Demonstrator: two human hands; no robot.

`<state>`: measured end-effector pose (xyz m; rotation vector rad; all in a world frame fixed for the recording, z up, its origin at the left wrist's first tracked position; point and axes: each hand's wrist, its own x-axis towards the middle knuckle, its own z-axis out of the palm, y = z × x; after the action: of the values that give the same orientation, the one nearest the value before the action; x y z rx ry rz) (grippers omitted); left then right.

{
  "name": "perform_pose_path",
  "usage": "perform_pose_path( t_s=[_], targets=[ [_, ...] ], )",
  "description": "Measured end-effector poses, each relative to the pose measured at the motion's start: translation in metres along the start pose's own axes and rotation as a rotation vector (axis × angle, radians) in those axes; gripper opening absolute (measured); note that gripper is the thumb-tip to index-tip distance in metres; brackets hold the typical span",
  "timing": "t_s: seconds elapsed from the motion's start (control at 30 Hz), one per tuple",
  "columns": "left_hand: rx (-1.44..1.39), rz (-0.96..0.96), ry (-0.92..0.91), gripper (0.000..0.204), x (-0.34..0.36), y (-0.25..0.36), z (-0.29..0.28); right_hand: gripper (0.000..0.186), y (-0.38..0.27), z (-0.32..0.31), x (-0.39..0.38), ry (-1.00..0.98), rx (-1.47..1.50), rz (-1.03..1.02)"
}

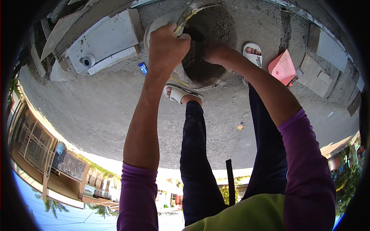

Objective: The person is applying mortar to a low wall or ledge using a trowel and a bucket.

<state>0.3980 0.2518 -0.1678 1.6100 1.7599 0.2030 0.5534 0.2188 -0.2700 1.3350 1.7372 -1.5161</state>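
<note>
A wide round container [162,21] with pale sides and a yellowish rim stands on the ground between my feet. Dark grey, grainy material [216,23] lies inside it. My left hand [169,46] is closed in a fist around the container's left rim. Over on the right, my right hand [216,52] reaches down inside, close to the grey material. Shadow and blur hide its fingers, so what it holds, if anything, cannot be made out.
A pink plastic dustpan [282,67] lies beside my right sandal [253,56]. My left sandal [181,93] is just below the container. Left of it are a small blue packet [142,68] and a pale board [104,40] bearing a white pipe piece [88,60]. Flat slabs [315,76] lie at right.
</note>
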Motion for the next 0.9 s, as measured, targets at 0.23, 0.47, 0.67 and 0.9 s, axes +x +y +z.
perform_pose_path(
  t_s=[0.23, 0.47, 0.67, 0.9],
  targets=[
    [-0.134, -0.009, -0.004, 0.021, -0.012, 0.008, 0.007, 0.064, 0.012, 0.042, 0.044, 0.047, 0.173, -0.089],
    [-0.673, -0.483, 0.184, 0.003, -0.131, -0.029, 0.023, 0.027, 0.009, -0.007, -0.035, -0.043, -0.358, 0.074],
    [-1.497, -0.840, 0.202, 0.025, -0.201, -0.062, 0.087, 0.018, -0.007, 0.005, -0.030, 0.219, -0.286, 0.069],
    [-1.176, -1.083, 0.052, 0.078, -0.228, -0.157, 0.038, 0.020, -0.069, 0.030, -0.024, 0.063, -0.262, 0.021]
  ],
)
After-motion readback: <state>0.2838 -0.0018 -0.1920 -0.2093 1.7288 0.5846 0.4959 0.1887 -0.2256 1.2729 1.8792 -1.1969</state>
